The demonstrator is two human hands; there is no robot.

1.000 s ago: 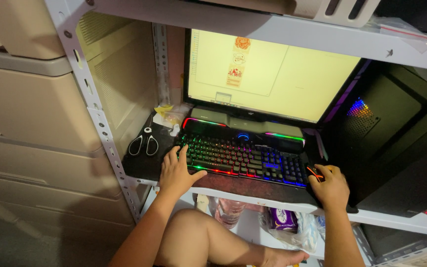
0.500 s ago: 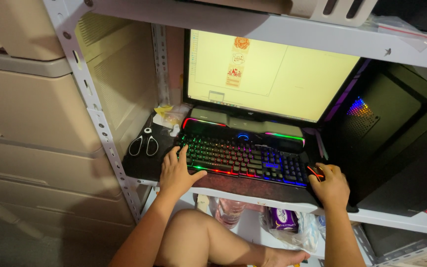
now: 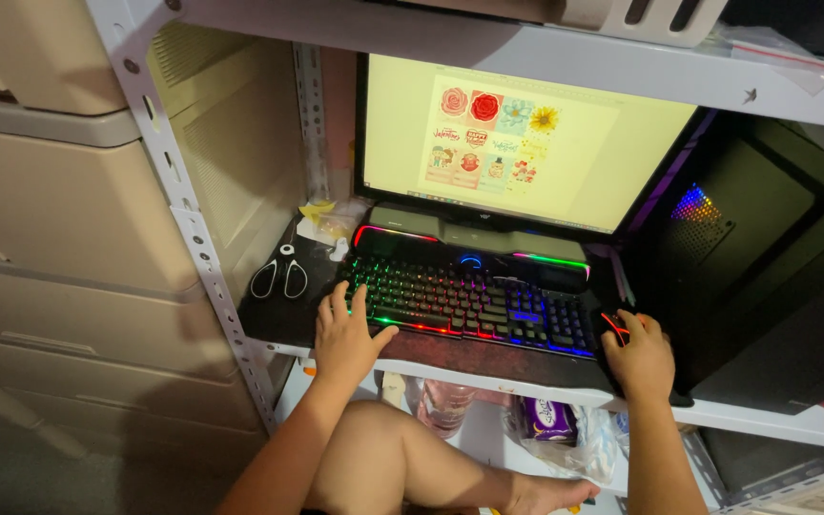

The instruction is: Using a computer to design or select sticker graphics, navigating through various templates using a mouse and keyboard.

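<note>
A keyboard (image 3: 474, 303) with rainbow backlit keys lies on a dark mat on a white metal shelf (image 3: 488, 381). My left hand (image 3: 345, 334) rests flat on its left end, fingers spread over the keys. Over at the right end, my right hand (image 3: 639, 355) is curled around a black mouse with red lights (image 3: 612, 326). Behind the keyboard stands a monitor (image 3: 526, 143) showing a pale yellow page with small flower and cartoon pictures. A glowing bar (image 3: 469, 240) sits under the screen.
Scissors (image 3: 278, 277) with white handles lie left of the keyboard, beside crumpled yellow paper (image 3: 321, 215). A black computer case (image 3: 765, 257) with coloured lights stands at the right. Beige plastic drawers (image 3: 59, 219) fill the left. My bare leg (image 3: 412, 467), a purple packet (image 3: 550, 420) and plastic bags lie below.
The page on the monitor now shows a larger block of flower and cartoon pictures. Both hands keep their places on the keyboard and the mouse.
</note>
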